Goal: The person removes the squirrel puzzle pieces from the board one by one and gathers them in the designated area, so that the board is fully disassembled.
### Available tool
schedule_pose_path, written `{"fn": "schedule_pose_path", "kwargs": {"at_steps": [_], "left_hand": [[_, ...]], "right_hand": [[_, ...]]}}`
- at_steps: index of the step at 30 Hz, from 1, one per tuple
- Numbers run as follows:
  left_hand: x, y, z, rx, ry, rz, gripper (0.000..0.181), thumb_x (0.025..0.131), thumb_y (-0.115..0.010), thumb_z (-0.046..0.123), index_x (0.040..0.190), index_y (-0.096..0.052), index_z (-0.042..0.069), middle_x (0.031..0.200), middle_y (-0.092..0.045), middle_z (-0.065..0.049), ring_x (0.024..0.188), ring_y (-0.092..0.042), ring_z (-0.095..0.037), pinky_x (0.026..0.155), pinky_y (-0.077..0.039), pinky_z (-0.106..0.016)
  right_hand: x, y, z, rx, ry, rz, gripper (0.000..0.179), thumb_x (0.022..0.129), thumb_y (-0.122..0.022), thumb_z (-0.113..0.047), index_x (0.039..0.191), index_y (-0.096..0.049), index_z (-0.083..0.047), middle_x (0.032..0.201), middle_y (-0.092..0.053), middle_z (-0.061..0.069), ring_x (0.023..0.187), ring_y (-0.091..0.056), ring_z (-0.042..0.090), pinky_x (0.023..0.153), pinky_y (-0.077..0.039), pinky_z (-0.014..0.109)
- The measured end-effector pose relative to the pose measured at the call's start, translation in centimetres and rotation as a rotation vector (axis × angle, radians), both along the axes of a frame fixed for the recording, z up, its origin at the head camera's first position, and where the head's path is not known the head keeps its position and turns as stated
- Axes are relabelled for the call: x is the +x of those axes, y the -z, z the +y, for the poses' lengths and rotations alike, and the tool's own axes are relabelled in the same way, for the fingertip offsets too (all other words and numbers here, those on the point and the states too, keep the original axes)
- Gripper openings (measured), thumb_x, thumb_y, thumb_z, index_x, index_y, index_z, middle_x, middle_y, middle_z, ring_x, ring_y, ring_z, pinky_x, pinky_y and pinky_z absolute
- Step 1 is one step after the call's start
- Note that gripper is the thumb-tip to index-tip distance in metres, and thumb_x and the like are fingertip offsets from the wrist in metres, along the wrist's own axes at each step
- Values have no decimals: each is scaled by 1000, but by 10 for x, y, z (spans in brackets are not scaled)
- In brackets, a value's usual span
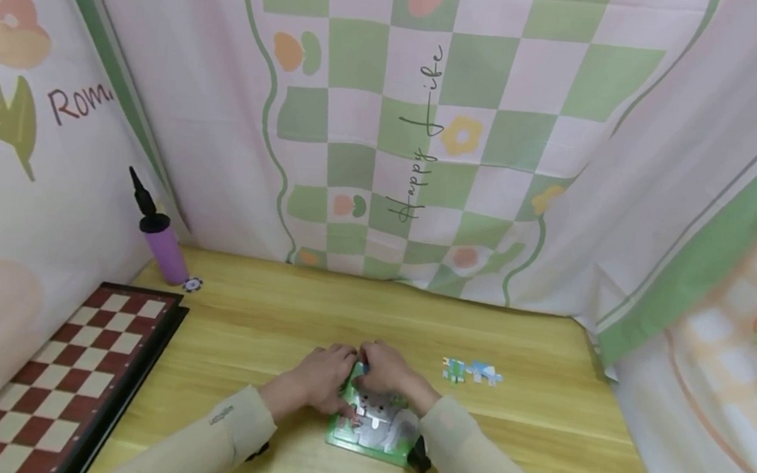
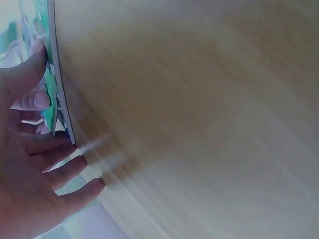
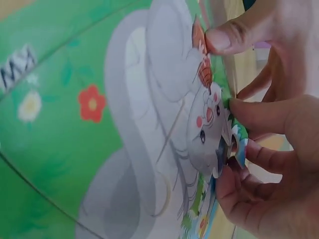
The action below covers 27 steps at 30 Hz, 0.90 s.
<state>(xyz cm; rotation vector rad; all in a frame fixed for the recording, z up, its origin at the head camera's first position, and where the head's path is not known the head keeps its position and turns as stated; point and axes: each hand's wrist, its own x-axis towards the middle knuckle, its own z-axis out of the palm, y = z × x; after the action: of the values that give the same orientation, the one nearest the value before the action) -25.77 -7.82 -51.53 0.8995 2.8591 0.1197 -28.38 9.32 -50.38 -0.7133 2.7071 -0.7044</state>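
Note:
A jigsaw puzzle [image 1: 378,433] with a grey squirrel on green lies in front of me. My left hand [image 1: 327,376] is at its left side. The thumb presses on the picture near a brown acorn, and the other fingers stretch past the tray edge [image 2: 61,89] to the tabletop. My right hand [image 1: 386,369] is at the far left corner, pinching a puzzle piece [image 3: 240,149] between thumb and fingers. In the right wrist view, that piece stands tilted up beside the squirrel's head [image 3: 207,119]. The fingers partly hide it.
Loose puzzle pieces [image 1: 472,372] lie right of the puzzle on the wooden table [image 1: 537,431]. At the left are a red-and-white checkered board [image 1: 70,367], a purple pump [image 1: 166,249] and a small round chip [image 1: 192,284]. A patterned curtain [image 1: 406,156] hangs behind.

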Motion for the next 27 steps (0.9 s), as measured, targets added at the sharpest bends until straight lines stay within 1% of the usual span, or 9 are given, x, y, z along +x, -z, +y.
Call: {"fn": "schedule_pose_path", "kwargs": {"at_steps": [5,9,11,15,20,27], "left_hand": [[-1,-2,0,-8,-3,-6,103,74,-82,69,145,-52,2,145,-58,-10,135,-55,-28,107,-55,-47],[-2,-2,1,-16,-2,-11,104,73,-82,70,145,-52,2,143,-59,-9,133,-56,-28,107,-55,-47],[-2,-1,2,-17,-3,-11,104,73,-82,71,145,-51,2,143,-58,-9,133,-56,-28,107,-55,-47],[-3,1,1,-19,-6,-9,102,74,-81,72,144,-51,4,143,-58,-8,134,-55,-27,108,-54,-48],[-3,1,1,-10,-4,-9,99,73,-81,73,141,-53,6,141,-58,-5,132,-55,-26,107,-54,-48],[-6,1,0,34,-34,-63,100,72,-84,69,144,-50,7,149,-54,-7,140,-50,-27,115,-48,-54]], "right_hand": [[2,2,-2,-7,13,33,27,80,-84,-11,94,-63,-3,86,-65,9,75,-53,18,64,-46,31],[2,4,-1,-30,16,17,26,81,-84,-10,94,-63,-3,85,-64,7,74,-53,17,63,-46,29],[2,4,1,-58,3,4,26,80,-83,-8,94,-61,-3,86,-64,8,75,-53,17,64,-46,28],[1,4,5,-113,-49,-32,27,78,-80,-5,95,-59,-5,87,-62,7,77,-52,16,65,-45,26],[0,4,9,-135,-87,-70,28,77,-78,-2,94,-57,-9,88,-60,2,80,-53,15,69,-46,25],[2,4,10,-144,-121,-52,26,81,-77,-1,96,-59,-15,90,-60,-3,82,-54,11,73,-48,23]]}}
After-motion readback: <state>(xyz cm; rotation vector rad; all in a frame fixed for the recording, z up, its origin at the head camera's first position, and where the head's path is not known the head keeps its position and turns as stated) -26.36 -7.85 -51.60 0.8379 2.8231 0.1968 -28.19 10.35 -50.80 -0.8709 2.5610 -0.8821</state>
